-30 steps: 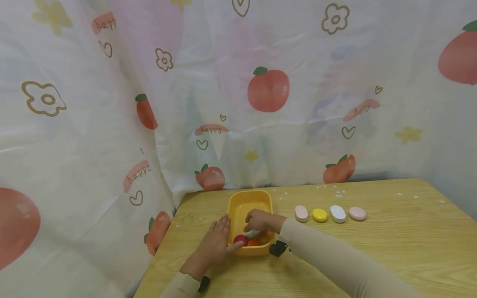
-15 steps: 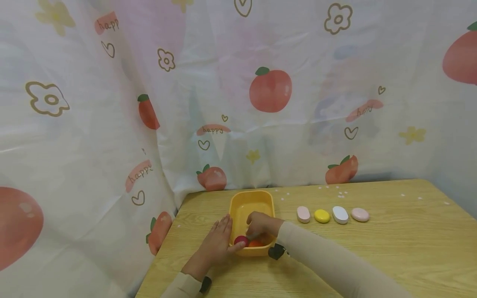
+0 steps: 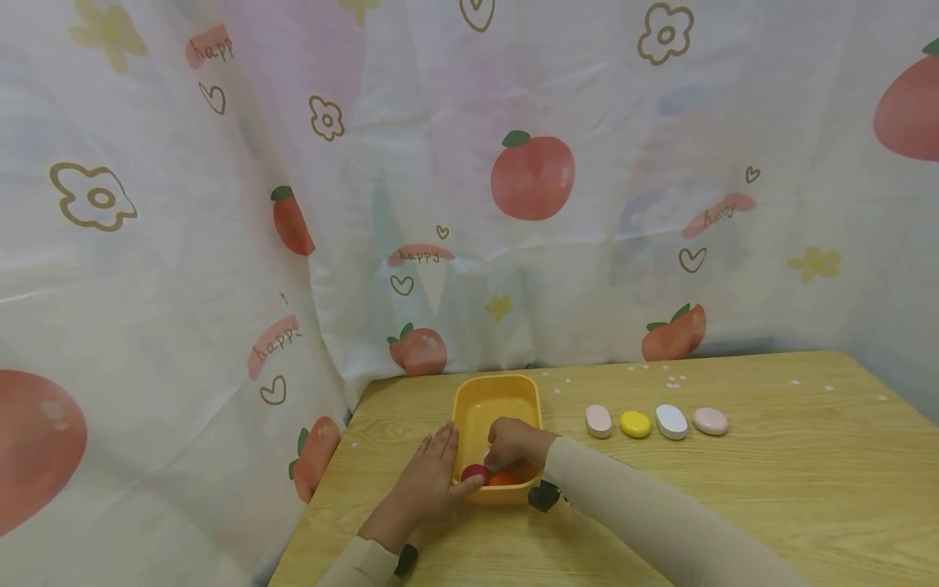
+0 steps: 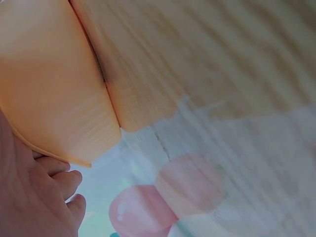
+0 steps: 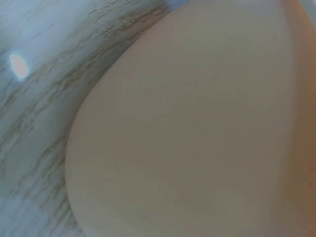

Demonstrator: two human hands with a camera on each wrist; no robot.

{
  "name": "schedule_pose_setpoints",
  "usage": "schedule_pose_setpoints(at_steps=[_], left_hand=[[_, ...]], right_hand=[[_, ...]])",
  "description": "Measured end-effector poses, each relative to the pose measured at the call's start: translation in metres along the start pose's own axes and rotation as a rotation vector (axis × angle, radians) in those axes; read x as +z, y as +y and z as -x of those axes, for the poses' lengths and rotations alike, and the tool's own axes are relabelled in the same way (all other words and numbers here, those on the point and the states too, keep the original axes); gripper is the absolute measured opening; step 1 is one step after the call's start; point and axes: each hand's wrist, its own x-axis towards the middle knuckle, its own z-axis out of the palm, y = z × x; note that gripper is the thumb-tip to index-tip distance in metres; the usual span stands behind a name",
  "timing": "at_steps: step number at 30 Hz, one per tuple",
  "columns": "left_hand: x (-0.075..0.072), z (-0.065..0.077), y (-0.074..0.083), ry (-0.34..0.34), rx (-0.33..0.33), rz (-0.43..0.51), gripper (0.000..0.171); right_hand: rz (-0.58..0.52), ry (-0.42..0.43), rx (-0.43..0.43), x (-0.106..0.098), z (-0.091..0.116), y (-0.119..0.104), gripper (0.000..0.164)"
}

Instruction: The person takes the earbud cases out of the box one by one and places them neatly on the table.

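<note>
A yellow plastic bin (image 3: 495, 398) stands near the left end of the wooden table. My left hand (image 3: 421, 487) rests along its left side, fingers straight, the thumb over the near corner. In the left wrist view those fingertips (image 4: 76, 207) lie by the bin's rim. My right hand (image 3: 519, 443) reaches down inside with curled fingers, pinching a pale piece that is mostly hidden under them. Beside it in the near end lie a dark red rounded piece (image 3: 474, 473) and an orange one (image 3: 503, 479). The right wrist view is mostly filled by a blurred beige surface.
Right of the bin runs a row of smooth rounded pieces: a pink one (image 3: 598, 421), a yellow one (image 3: 635, 424), a white one (image 3: 672, 421) and another pink one (image 3: 711, 421). Small white flecks (image 3: 672, 381) dot the back. A printed curtain (image 3: 557, 269) hangs behind the table.
My right hand has dipped lower toward the near end of the bin, its fingers closing about the pale piece that showed below them before. My left hand keeps its place.
</note>
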Motion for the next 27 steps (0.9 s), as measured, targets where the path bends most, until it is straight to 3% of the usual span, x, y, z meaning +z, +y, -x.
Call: schedule_pose_setpoints(at_steps=[8,20,27], left_hand=[[-0.0013,0.0005,0.0017,-0.013,-0.006,0.009,0.100],[-0.0023,0.0023,0.0026,-0.017,-0.011,0.017,0.099],[-0.0024,0.0012,0.0026,-0.010,-0.011,0.014,0.098]], right_hand=[[0.046,-0.008,-0.018,0.0017,0.0018,-0.0017,0.023],[0.032,-0.028,-0.013,0.0031,0.0014,-0.0023,0.021],[0.061,-0.062,-0.076,0.0006,-0.0003,-0.0018,0.022]])
